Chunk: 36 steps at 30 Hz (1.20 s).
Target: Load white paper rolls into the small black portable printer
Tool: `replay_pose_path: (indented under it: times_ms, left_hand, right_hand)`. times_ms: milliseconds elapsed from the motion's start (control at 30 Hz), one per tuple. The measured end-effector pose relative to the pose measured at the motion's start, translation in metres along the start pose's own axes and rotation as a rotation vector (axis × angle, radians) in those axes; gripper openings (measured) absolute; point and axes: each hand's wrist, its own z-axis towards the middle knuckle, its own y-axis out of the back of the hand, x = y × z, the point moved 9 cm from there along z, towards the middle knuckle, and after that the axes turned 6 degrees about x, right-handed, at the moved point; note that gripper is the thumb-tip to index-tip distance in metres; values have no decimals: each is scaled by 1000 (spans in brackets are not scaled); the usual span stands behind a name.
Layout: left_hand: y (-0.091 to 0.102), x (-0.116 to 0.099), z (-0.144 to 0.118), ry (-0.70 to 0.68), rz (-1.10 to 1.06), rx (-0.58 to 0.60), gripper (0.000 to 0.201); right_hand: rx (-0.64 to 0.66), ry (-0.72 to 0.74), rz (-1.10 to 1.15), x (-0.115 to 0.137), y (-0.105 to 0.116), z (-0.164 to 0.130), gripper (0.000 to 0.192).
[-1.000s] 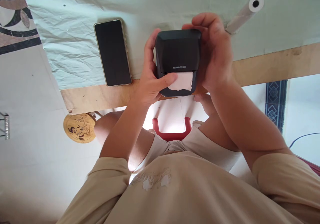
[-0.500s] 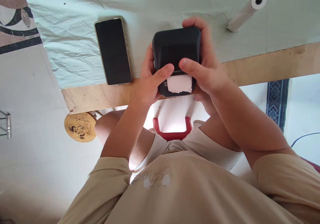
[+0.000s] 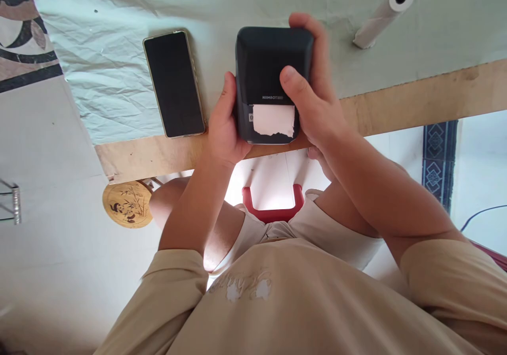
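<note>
While the right hand (image 3: 317, 99) is curled round a black, rounded plastic printer (image 3: 263, 59) over a tan wooden edge (image 3: 396, 106), the left hand (image 3: 225, 130), fingers mostly hidden, cups it, seemingly steadying; the next move needs even pressure

The single view came from a camera worn on the head, facing forward and steeply down. The beige shirt (image 3: 293, 297), closest to the lens, filled the bottom of the frame; the left hand (image 3: 224, 125) and right hand (image 3: 319, 99), farther off, showed at upper centre. The edge of the table (image 3: 412, 101) slanted across the frame, rising rightward, with floor (image 3: 59, 239) at lower left.
</note>
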Motion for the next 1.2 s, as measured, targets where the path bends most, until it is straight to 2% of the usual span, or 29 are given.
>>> replay_pose_path:
  times_ms: [67,133,200,300,567,667,767,1000,1067,1200]
  left_hand:
    - [3,1,1,4,9,-26,37]
    - [2,1,1,-7,-9,3,39]
    - [-2,0,2,-23,-26,59,43]
    - [-7,-2,0,-40,-35,127,47]
    - [-10,-2,-1,-85,-111,185,44]
    - [-7,-3,1,-120,-135,175,37]
    - [-2,0,4,-95,-138,162,32]
    - [-6,-4,0,-37,-52,126,44]
    - [-14,-5,-3,-29,-61,144,50]
    - [-21,-8,-5,-124,-127,174,41]
  right_hand:
    - [-60,44,-171,7,6,-2,51]
    - [-114,129,-353,18,10,-5,47]
    - [-83,210,-449,26,7,-7,47]
    - [17,260,-431,27,0,-8,52]
    - [65,231,-211,19,0,-5,59]
    - [94,275,-260,19,5,-2,62]
    - [149,340,-367,22,8,-2,71]
    - [166,264,-351,28,12,-1,66]
    - [107,248,-387,35,14,-1,58]
    - [-216,293,-641,63,30,-4,47]
